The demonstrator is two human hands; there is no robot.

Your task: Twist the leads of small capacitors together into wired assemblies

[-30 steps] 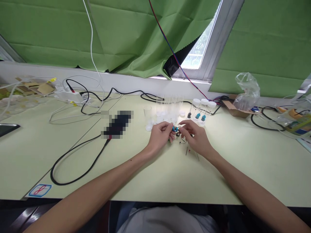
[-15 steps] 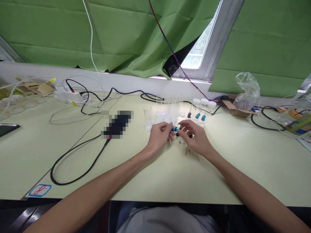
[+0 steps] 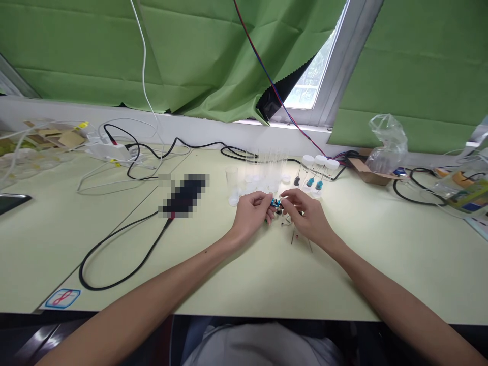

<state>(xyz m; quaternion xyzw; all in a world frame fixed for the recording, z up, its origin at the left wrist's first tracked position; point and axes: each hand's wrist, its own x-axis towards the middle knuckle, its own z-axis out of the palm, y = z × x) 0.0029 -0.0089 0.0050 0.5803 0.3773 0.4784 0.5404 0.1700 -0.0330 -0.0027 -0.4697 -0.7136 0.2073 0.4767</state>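
My left hand (image 3: 251, 211) pinches a small blue part with black bits (image 3: 275, 203) between thumb and forefinger. From the other side, my right hand (image 3: 305, 211) has its thumb and forefinger closed on the part's right end. Both hands are just above the table. Beneath and beside my right hand lie small loose pieces, among them thin metal rods (image 3: 311, 246) and a curled bit (image 3: 285, 221); my fingers partly hide them. Behind my hands stand several clear tubes (image 3: 272, 165). To their right are clear tubes with white caps (image 3: 320, 159), holding black and teal needle-like tips (image 3: 319, 185).
A blurred-out dark device (image 3: 185, 195) with a black cable (image 3: 114, 288) lies on the table (image 3: 244, 284) at left. A white power strip (image 3: 110, 151) sits behind it. An open cardboard box (image 3: 368, 173) with a plastic bag (image 3: 389, 145) stands at back right.
My right thumb and forefinger have come together on the blue part's right end; before, they were slightly apart beside it. The blue part has shifted slightly right. My left hand stays nearly still.
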